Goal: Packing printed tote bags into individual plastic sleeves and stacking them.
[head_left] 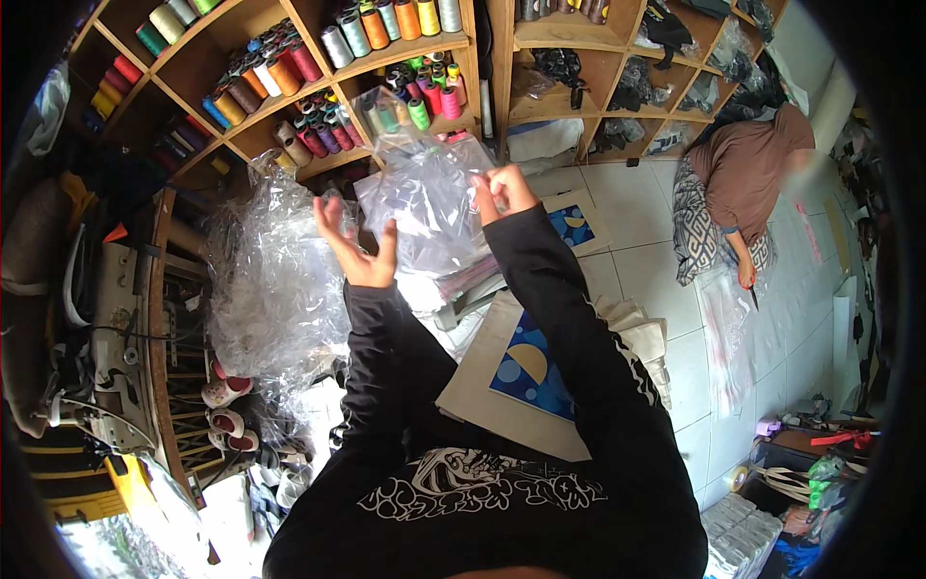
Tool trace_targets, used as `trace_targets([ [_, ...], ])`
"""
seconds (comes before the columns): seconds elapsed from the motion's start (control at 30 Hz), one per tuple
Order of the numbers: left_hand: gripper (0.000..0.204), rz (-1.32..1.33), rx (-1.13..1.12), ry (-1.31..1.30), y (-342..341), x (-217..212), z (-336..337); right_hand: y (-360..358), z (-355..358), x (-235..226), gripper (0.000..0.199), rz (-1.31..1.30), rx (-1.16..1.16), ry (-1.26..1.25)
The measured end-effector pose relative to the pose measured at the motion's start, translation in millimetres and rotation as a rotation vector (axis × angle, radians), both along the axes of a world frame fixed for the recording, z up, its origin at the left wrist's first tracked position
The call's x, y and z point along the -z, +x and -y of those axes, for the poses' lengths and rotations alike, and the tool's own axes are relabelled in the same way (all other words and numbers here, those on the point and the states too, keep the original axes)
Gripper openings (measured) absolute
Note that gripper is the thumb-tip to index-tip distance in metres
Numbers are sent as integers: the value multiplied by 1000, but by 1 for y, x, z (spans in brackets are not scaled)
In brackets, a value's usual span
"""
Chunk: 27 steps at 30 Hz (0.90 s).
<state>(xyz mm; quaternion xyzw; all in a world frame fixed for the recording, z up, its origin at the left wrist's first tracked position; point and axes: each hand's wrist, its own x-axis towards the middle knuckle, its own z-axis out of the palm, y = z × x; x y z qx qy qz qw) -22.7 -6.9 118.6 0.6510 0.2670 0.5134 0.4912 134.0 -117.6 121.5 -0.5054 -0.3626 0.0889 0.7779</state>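
In front of me a clear plastic bag [424,198] hangs up, its upper part blurred. My right hand [508,193] has its fingers curled and pinched at the bag's right edge. To the left, my left hand [359,249] is raised with fingers spread and nothing in it, beside the bag. Across my lap lies a cream fabric panel [473,372] with a blue patterned print [535,362] of circles. Beneath the raised bag is a stack of flat plastic bags [468,282], partly hidden.
A big heap of crumpled clear plastic [275,299] stands at left. Thread spools [265,82] fill the wooden shelves ahead. Folded cream fabric [641,338] and another printed panel [577,224] lie at right. A co-worker [752,174] bends over plastic sheeting [728,328] on the tiled floor.
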Motion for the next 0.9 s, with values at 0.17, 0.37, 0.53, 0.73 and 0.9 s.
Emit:
trace_targets([
  [0.17, 87, -490, -214, 954, 9, -54, 41, 6, -5, -38, 19, 883, 363, -74],
  [0.37, 60, -467, -340, 888, 10, -34, 26, -6, 0, -36, 10, 1248, 204, -165],
  [0.53, 10, -581, -118, 835, 11, -7, 17, -6, 8, -11, 9, 1337, 226, -272],
  [0.73, 8, -559, -144, 760, 11, 3, 21, -49, 35, -24, 13, 1132, 305, -350],
  [0.9, 8, -603, -109, 692, 13, -1, 31, -80, 52, 16, 23, 837, 35, -556],
])
